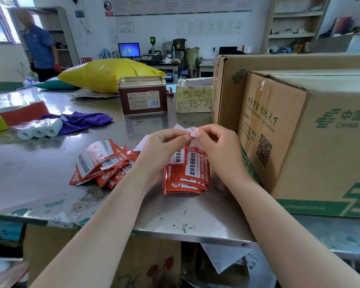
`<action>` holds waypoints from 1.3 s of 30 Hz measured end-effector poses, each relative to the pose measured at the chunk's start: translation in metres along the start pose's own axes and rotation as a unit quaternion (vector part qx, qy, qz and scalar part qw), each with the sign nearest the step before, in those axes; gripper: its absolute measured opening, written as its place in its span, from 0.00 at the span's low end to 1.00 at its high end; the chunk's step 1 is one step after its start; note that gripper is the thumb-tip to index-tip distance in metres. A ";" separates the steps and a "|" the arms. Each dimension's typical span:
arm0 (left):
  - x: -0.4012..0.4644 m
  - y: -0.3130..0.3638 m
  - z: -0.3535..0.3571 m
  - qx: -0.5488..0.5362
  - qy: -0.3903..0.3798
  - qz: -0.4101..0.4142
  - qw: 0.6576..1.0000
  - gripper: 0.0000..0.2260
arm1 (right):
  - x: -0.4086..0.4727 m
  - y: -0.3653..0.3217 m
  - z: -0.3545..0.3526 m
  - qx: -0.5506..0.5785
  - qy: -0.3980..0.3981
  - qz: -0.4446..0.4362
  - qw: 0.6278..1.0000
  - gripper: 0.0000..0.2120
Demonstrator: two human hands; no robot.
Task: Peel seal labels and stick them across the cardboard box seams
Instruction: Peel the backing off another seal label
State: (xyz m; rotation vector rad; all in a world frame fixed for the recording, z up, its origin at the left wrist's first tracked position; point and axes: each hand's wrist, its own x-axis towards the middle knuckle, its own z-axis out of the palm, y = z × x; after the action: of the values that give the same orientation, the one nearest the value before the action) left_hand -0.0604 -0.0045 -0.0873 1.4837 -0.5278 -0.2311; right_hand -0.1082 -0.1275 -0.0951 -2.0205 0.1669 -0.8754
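Label (190, 132) mostly hidden between pinching hands (192, 142)

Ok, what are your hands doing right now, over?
Both hands, left and right, pinching one seal label above the label stack. Cardboard box waits at right. Nothing blocking.

Brightness: even, bright indoor daylight, no dim zones on the table (40, 167).
Source: window (0, 21) at far left, blown out to white.
Glare: pale sheen across the steel table, strongest toward the left.
Shadows: soft and faint under the hands and labels.
Blur: background shelves (295, 23) and wall notices soft; print unreadable.
Distortion: wide-angle bending of box edges and forearms near frame borders.
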 end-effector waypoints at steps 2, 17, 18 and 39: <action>0.002 -0.001 -0.001 -0.016 -0.004 -0.015 1.000 0.07 | 0.000 0.001 0.000 0.002 0.005 0.012 1.000 0.10; 0.003 -0.001 0.000 -0.029 0.024 -0.017 0.999 0.03 | 0.000 -0.002 0.001 0.033 -0.016 0.020 0.999 0.10; 0.004 -0.002 0.000 -0.021 0.033 -0.015 0.999 0.03 | 0.000 -0.003 0.001 0.039 -0.018 0.020 0.999 0.10; 0.010 -0.010 -0.004 0.050 0.103 -0.013 0.993 0.07 | -0.003 -0.007 -0.004 0.137 -0.019 0.005 0.990 0.14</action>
State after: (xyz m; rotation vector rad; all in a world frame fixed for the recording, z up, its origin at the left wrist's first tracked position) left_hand -0.0478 -0.0063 -0.0954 1.5917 -0.3577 -0.0703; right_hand -0.1144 -0.1251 -0.0891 -1.7776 0.0321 -0.8064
